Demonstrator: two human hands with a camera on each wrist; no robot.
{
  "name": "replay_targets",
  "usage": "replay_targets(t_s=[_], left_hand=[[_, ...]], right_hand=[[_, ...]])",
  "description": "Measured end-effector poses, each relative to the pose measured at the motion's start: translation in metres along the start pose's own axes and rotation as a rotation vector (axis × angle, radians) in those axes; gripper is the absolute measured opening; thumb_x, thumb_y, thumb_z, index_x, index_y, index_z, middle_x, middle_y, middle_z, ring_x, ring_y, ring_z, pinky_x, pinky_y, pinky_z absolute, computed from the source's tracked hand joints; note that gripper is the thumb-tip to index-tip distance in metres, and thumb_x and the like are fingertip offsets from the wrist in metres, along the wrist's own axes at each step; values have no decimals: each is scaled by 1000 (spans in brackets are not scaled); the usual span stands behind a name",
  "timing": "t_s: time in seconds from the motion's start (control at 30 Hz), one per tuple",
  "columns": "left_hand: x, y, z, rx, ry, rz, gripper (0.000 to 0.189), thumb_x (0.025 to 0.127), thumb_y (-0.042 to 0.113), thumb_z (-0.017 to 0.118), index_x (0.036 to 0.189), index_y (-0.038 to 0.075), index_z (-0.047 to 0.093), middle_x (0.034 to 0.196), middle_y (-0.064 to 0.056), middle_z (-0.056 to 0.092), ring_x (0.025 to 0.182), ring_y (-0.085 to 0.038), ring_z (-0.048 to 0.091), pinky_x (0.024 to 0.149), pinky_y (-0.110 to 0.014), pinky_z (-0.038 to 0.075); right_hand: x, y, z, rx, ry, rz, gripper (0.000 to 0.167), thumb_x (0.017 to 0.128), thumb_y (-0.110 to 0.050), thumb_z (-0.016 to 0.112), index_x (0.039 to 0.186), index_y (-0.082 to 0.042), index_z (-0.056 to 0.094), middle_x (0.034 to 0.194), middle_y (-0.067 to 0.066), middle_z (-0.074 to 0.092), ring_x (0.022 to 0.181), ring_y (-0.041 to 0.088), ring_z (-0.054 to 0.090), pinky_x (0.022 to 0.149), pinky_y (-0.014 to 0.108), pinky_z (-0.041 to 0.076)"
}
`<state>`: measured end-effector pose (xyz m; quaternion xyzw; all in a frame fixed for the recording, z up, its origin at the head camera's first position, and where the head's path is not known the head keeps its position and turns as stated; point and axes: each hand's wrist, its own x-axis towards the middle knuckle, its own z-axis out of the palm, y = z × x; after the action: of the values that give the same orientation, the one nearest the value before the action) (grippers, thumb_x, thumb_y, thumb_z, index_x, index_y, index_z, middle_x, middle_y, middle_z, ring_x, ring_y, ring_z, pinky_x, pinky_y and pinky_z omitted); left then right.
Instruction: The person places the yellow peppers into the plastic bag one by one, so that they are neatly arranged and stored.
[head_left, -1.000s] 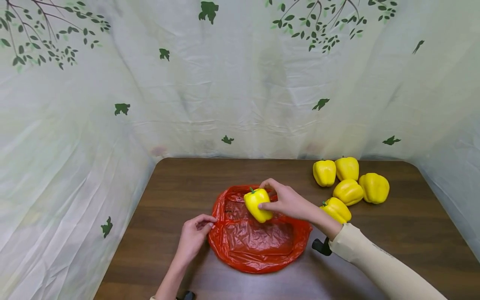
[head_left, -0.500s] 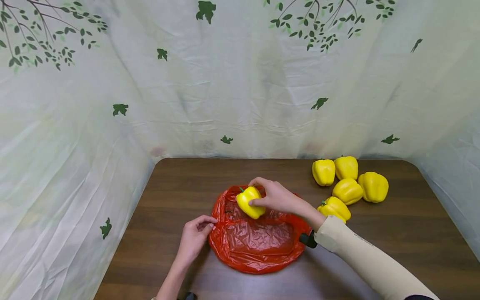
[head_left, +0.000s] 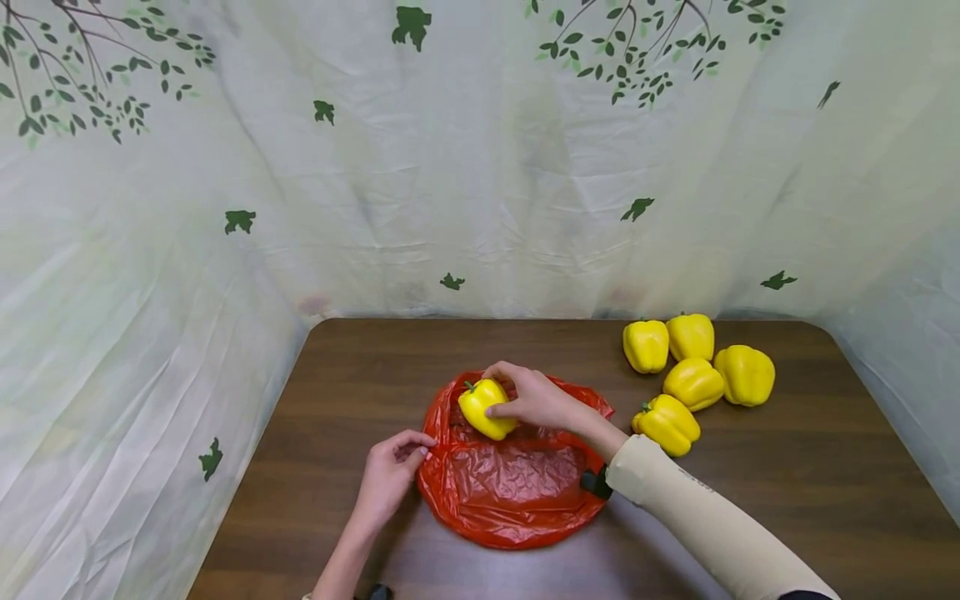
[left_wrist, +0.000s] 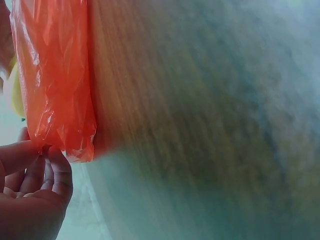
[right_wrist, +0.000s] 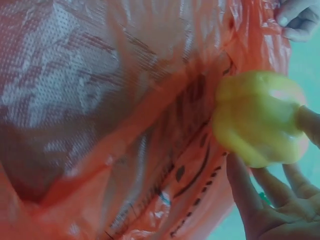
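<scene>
A red plastic bag [head_left: 517,492] lies spread on the table, its mouth facing up and its rim bunched into a rough ring. My left hand [head_left: 388,475] pinches the left side of that rim between thumb and fingers; the left wrist view shows the pinched film of the bag [left_wrist: 57,75] close up. Over the bag's far left part, my right hand [head_left: 536,400] grips a yellow bell pepper [head_left: 483,408] with a green stem. In the right wrist view thumb and fingers stand on opposite sides of the bell pepper [right_wrist: 260,117], above the printed plastic.
Several more yellow bell peppers [head_left: 693,383] sit grouped at the right rear of the brown wooden table [head_left: 375,350]. A pale cloth backdrop [head_left: 480,167] with leaf prints rises behind the table and along its sides.
My right hand has carried the bell pepper leftward over the bag, toward its left rim. The left hand has kept its pinch on the rim in the same place.
</scene>
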<state>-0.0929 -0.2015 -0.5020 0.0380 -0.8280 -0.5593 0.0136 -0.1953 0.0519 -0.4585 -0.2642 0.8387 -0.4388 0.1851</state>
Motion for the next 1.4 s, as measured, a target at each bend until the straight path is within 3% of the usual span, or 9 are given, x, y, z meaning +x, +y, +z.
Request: replay_targets(t_s=[0.13, 0.37, 0.5, 0.8, 1.0, 1.4], left_hand=[[-5, 14, 0, 5, -12, -10, 15, 90, -10, 61, 93, -1, 72, 91, -14, 69, 73, -24, 61, 64, -30, 53], [3, -9, 3, -2, -14, 14, 16, 90, -7, 62, 92, 4, 74, 91, -9, 69, 71, -20, 60, 62, -28, 52], [2, -7, 3, -6, -11, -1, 18, 91, -8, 62, 92, 5, 74, 91, -9, 69, 72, -20, 60, 63, -28, 52], [4, -6, 4, 18, -11, -51, 18, 91, -10, 60, 94, 2, 73, 92, -13, 69, 73, -25, 60, 64, -31, 53], [4, -7, 4, 11, -12, -34, 19, 91, -9, 60, 93, 4, 73, 91, -10, 68, 72, -21, 59, 63, -29, 53], [3, -10, 2, -2, 0, 13, 19, 89, -9, 62, 91, 5, 74, 87, -8, 68, 70, -20, 59, 62, -26, 51]], right_hand=[[2, 6, 7, 27, 16, 0, 46, 89, -22, 74, 130, -13, 54, 119, 3, 60, 101, 22, 58, 82, 34, 53], [2, 15, 17, 119, 52, 50, 46, 89, -23, 74, 128, -10, 53, 115, 5, 60, 99, 20, 61, 75, 32, 55], [2, 17, 23, 143, 83, 71, 49, 90, -26, 73, 131, -9, 51, 118, 7, 59, 103, 20, 62, 78, 33, 55], [1, 10, 34, 149, 193, 159, 53, 91, -33, 71, 131, -7, 50, 114, 9, 61, 89, 16, 63, 76, 34, 55], [1, 4, 40, 191, 228, 190, 51, 92, -34, 70, 130, -8, 49, 112, 8, 62, 89, 17, 63, 76, 34, 55], [0, -3, 39, 143, 231, 235, 59, 90, -40, 71, 132, -6, 49, 110, 9, 62, 85, 19, 61, 75, 34, 54]])
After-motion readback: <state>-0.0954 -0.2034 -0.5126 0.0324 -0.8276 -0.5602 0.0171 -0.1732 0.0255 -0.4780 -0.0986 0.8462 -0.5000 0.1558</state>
